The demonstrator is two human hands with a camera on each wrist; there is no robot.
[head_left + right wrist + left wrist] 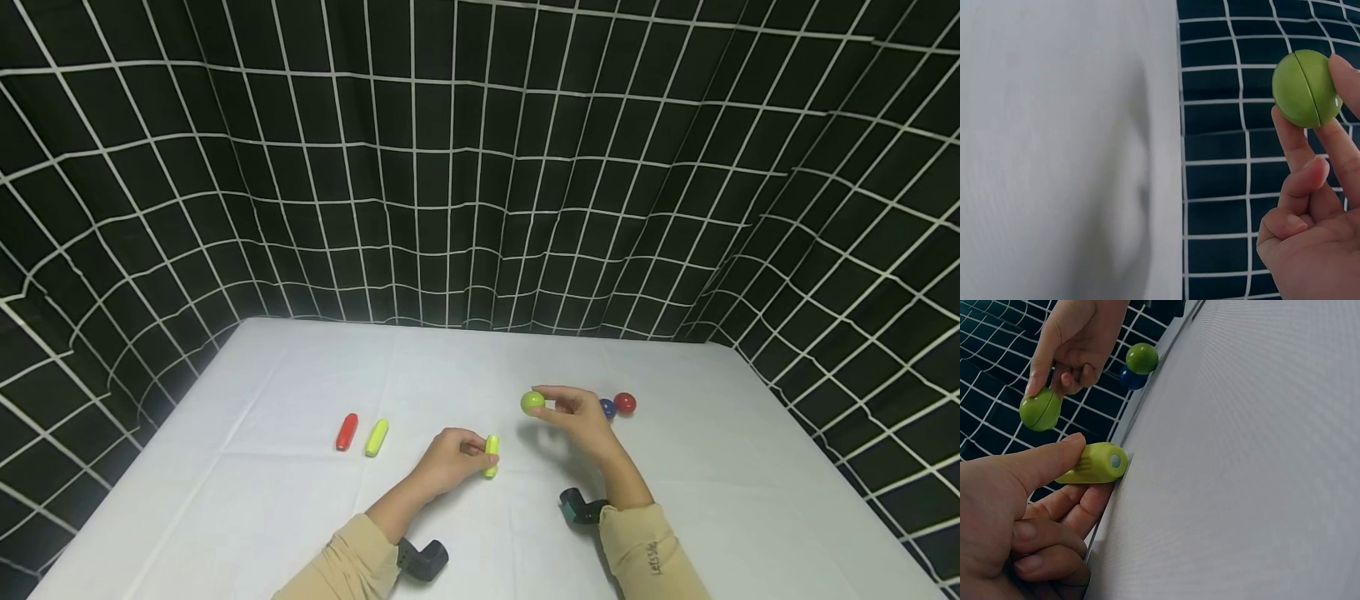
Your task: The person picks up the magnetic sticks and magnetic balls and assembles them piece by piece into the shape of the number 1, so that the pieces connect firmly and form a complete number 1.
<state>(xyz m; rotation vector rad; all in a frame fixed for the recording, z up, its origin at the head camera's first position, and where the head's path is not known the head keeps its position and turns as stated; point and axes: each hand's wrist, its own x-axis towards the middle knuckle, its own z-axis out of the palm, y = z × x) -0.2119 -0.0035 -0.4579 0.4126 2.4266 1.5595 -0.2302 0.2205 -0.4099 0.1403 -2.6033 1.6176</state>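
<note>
My left hand (448, 461) pinches a yellow-green toy rod (491, 456) between thumb and fingers; a round grey spot marks the rod's end in the left wrist view. My right hand (577, 417) holds a green ball (533, 403) by thumb and fingertips, raised above the table. A seam runs round this ball (1307, 89) in the right wrist view. Rod and held ball are apart. Past the right hand lie a blue ball (607, 408) and a red ball (625, 403). Another green ball (1142, 358) appears near the blue one in the left wrist view.
On the left of the white-covered table (300, 517) lie a red rod (347, 432) and a second yellow-green rod (377, 437). Dark wrist devices (423, 560) sit by both sleeves. A black curtain (450, 167) with white grid lines stands behind the table and at its sides.
</note>
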